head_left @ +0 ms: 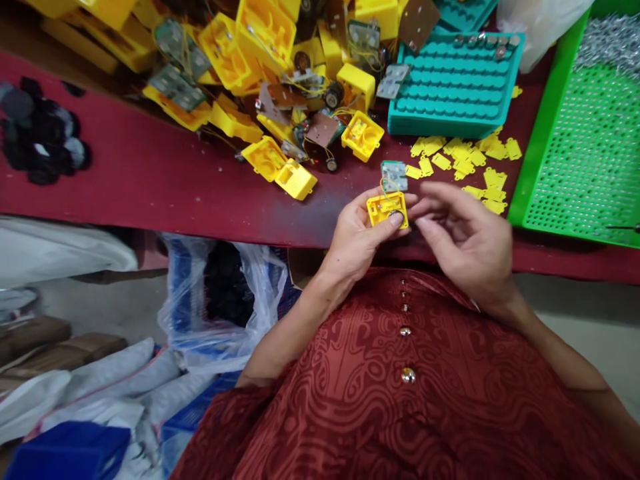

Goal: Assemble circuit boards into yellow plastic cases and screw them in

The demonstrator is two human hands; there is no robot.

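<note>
My left hand (pixel 357 230) is closed around a small yellow plastic case (pixel 379 212), its open side facing up. The thumb presses on a round, dark disc-shaped part inside the case. Thin yellow wires run from the case to a green-grey circuit board (pixel 394 176) that lies just beyond it. Close to the right side of the case is my right hand (pixel 465 237), a little blurred, its fingers bent and the thumb apart from them. Nothing shows in its grasp. Small flat yellow plastic pieces (pixel 441 161) are scattered past the right hand.
A heap of yellow cases (pixel 267 37) with wired boards covers the back of the red table (pixel 200 190). A teal ridged tray (pixel 453 83) stands behind the flat pieces. At right is a green perforated basket (pixel 583 160) with metal parts; black discs (pixel 43 130) lie left.
</note>
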